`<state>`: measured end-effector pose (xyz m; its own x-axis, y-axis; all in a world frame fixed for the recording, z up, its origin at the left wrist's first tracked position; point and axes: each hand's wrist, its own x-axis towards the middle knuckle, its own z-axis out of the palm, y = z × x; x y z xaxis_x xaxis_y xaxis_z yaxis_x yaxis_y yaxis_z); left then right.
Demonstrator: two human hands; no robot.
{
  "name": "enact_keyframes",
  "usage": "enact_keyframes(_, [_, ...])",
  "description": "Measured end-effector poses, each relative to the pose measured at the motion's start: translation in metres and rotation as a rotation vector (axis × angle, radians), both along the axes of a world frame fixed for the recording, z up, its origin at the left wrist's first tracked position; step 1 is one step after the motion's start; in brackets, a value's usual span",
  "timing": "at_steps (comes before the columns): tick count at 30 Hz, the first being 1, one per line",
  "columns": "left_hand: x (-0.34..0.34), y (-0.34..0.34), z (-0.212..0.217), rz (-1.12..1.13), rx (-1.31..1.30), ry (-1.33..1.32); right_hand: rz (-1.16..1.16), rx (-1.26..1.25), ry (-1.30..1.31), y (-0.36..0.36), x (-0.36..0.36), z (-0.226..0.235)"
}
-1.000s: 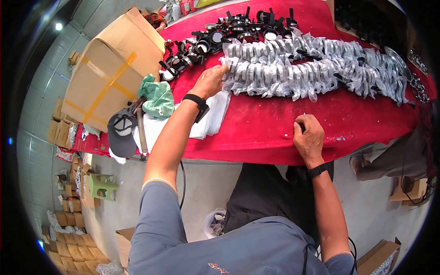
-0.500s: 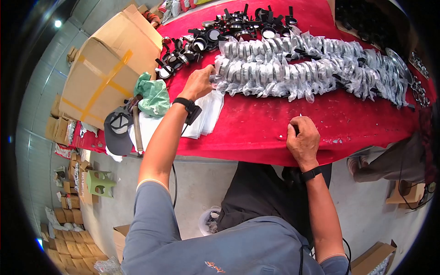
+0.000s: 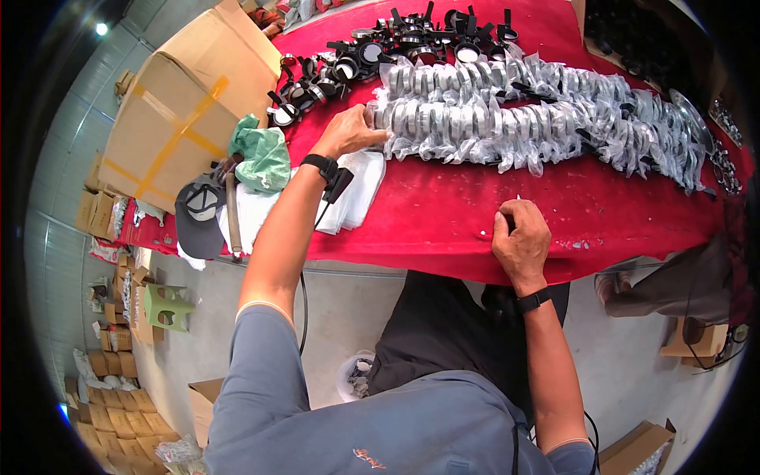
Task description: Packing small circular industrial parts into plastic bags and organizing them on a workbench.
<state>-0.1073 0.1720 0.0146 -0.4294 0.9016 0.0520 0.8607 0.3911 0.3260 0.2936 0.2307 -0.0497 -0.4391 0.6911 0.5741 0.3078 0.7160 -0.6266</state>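
Note:
My left hand (image 3: 346,133) is at the left end of a long row of clear-bagged round metal pieces (image 3: 443,123). Its thumb and forefinger are spread against the end piece, without closing round it. A second bagged row (image 3: 443,79) lies just behind. Below that hand is a stack of flat clear plastic bags (image 3: 360,194). My right hand (image 3: 524,244) rests curled near the red-covered table's (image 3: 427,229) front edge, fingers closed. A tiny pale tip shows above its fingers; what it belongs to is hidden.
Unbagged black-and-silver round pieces (image 3: 370,54) are heaped at the back. At the left are a large cardboard box (image 3: 170,119), a green plastic bag (image 3: 263,158), a grey cap (image 3: 198,218) and a wooden-handled tool (image 3: 233,214). Another person's leg (image 3: 665,289) is at the right.
My left thumb has opened out along the end of the near bagged row, and the fingers have spread. My right hand stays in place. The whole view has shifted slightly.

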Motion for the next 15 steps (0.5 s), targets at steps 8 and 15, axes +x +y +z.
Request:
enact_keyframes(8, [-0.002,-0.008,-0.01,-0.125,0.079,-0.056,-0.001,-0.01,0.006,-0.003,-0.004,-0.001])
enact_keyframes(15, [0.041,-0.077,-0.016,0.164,0.132,0.169,-0.02,0.027,-0.001,-0.003,-0.004,0.001])
